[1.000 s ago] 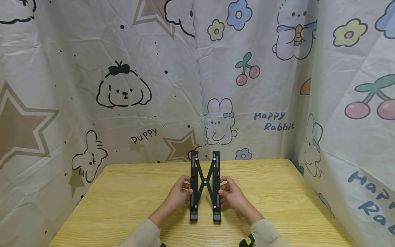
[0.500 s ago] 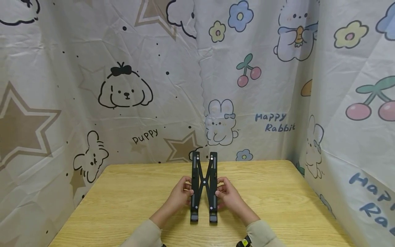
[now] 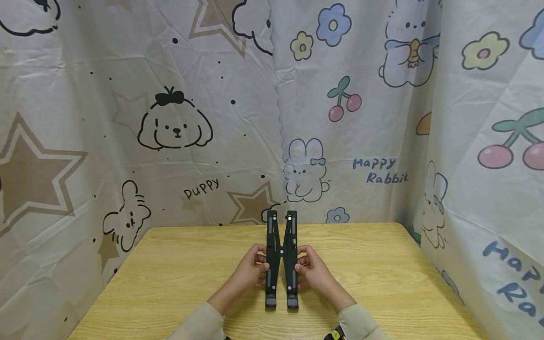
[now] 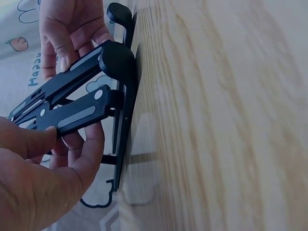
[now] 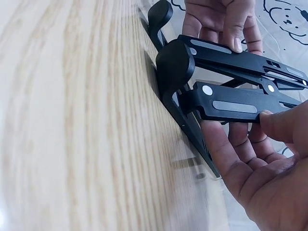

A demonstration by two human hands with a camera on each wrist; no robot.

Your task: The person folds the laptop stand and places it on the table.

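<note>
Sleeves point(image 3: 199, 323): pale cuffs at the near edge of the bench point(image 3: 161, 283), one to each forearm.

Left hand point(image 3: 250, 271): clamped on the left bar of the folding stand point(image 3: 281, 259), thumb on the upper face, fingers point(image 4: 89, 149) curled beneath. Held so, it seems, to press that bar inward.

Right hand point(image 3: 312, 273): clamped on the right bar in mirror fashion, thumb above and fingers point(image 5: 226, 154) curled under.

Folding stand: black, with two long bars joined by a crossed scissor link and silver rivets. It sits between the two hands, bars nearly parallel and close together. Its near feet rest on the bench just ahead of the wrists; the far end rises beyond the fingertips. Gripping both sides at mid-length likely keeps the link square as the bars close.

Bench: pale wood grain, extending past the stand.

Curtain point(image 3: 178, 127): printed cloth with puppy, rabbit, cherries and stars, hung beyond and to the right of the hands.
</note>
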